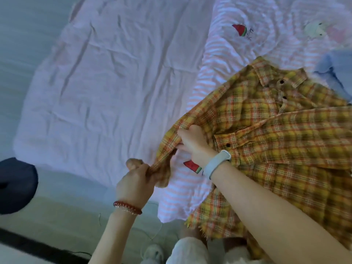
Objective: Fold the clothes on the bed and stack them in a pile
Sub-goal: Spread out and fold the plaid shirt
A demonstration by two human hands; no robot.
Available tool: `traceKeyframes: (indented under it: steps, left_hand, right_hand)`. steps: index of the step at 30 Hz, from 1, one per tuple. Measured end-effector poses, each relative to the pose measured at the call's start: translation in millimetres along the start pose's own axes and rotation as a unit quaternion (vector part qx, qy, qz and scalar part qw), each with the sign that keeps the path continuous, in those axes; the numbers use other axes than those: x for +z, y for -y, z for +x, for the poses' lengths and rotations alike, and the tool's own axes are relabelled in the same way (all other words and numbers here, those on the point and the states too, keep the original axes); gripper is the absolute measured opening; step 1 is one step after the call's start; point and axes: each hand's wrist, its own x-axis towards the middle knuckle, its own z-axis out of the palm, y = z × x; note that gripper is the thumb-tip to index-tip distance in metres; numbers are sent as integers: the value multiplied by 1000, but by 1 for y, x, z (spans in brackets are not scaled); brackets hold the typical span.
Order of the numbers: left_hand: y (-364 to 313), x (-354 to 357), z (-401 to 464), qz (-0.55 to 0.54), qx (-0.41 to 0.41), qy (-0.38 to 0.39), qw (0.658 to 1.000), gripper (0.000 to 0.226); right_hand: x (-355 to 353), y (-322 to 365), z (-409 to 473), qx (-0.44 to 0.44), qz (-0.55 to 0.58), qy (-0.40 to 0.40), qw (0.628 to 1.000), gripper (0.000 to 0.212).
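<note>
1. The shirt (276,130), a yellow-and-orange plaid with dark buttons, lies on the right half of the bed (106,77), front side up. It rests on a pink-striped quilt (228,60) printed with watermelon slices.

2. The shirt's long axis runs from the collar, at the upper right, to the frayed hem, which hangs over the near edge of the bed. The collar points away from the person.

3. One sleeve (171,149) reaches out to the left of the body, toward the bare sheet, and is lifted clear of the quilt between the two hands.

4. The left hand (136,180), with a red bead bracelet (127,207) at its wrist, grips the cuff end; the fingers are curled tight round a bunch of cloth.

5. The right hand (192,141), with a pale band (217,162) at its wrist, pinches the sleeve further up, thumb on top and fingers beneath the fabric.

6. Holding two spots along the sleeve looks meant to draw it taut and straight, so it can be laid flat across the chest as a clean fold.

7. The other sleeve already lies across the front, which suggests the folding is under way.

8. A blue garment (335,73) lies past the collar at the right edge, probably waiting its turn.

9. A dark object (17,185) sits at the left edge; what it is cannot be told.
</note>
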Motion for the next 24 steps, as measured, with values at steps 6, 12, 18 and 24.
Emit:
traceKeyframes:
  steps: [6, 12, 18, 24]
  left_hand:
    - [-2, -3, -26, -160, 194, -63, 966, 14]
    - [-52, 36, -16, -242, 207, 255, 913, 21]
    - [-100, 40, 66, -168, 248, 51, 953, 31]
    - [-180, 40, 113, 138, 481, 106, 859, 53]
  right_hand:
    - [-39, 0, -12, -6, 162, -4, 987, 21]
    - [-113, -41, -30, 29, 99, -75, 992, 14]
    - [-115, -100, -43, 77, -152, -84, 982, 11]
    - [-141, -107, -61, 181, -179, -27, 967, 27]
